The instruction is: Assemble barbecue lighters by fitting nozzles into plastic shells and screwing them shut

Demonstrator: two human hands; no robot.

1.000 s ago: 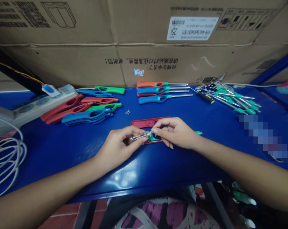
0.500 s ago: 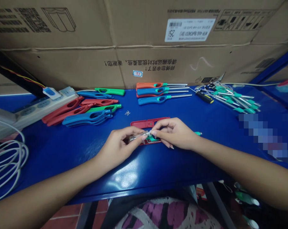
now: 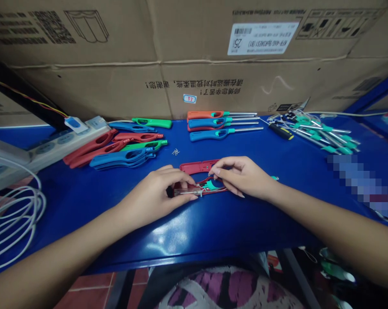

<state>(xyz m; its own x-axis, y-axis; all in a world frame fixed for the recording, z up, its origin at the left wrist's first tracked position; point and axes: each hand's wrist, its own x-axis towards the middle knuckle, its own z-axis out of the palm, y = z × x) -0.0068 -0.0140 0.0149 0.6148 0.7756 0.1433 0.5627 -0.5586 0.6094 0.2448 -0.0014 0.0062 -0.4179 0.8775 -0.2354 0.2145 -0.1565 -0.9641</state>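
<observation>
A red lighter casing half (image 3: 218,192) lies on the blue table with a green trigger (image 3: 213,185) and thin wires in it. My left hand (image 3: 161,186) grips a clear gas tank (image 3: 185,192) between thumb and fingers, at the left end of that half. The tank lies in or just over the casing; its exact seating is partly hidden by the fingers. Over the casing's right part is my right hand (image 3: 237,176), thumb and forefinger pinched together; whether they hold anything is too small to see. Behind is the other red casing half (image 3: 194,167), partly covered by the right hand.
Red, green and blue casings (image 3: 123,159) are piled at left beside a power strip (image 3: 49,148). Assembled lighters (image 3: 209,134), a screwdriver (image 3: 281,131) and metal-tubed green parts (image 3: 329,135) lie along the back. Small screws (image 3: 175,152) sit mid-table. A cardboard box (image 3: 123,94) stands behind.
The clear tank has gone down into or onto the red casing half, held by my left hand. My right hand has let go of the tank's end and moved slightly right. The view has shifted a little.
</observation>
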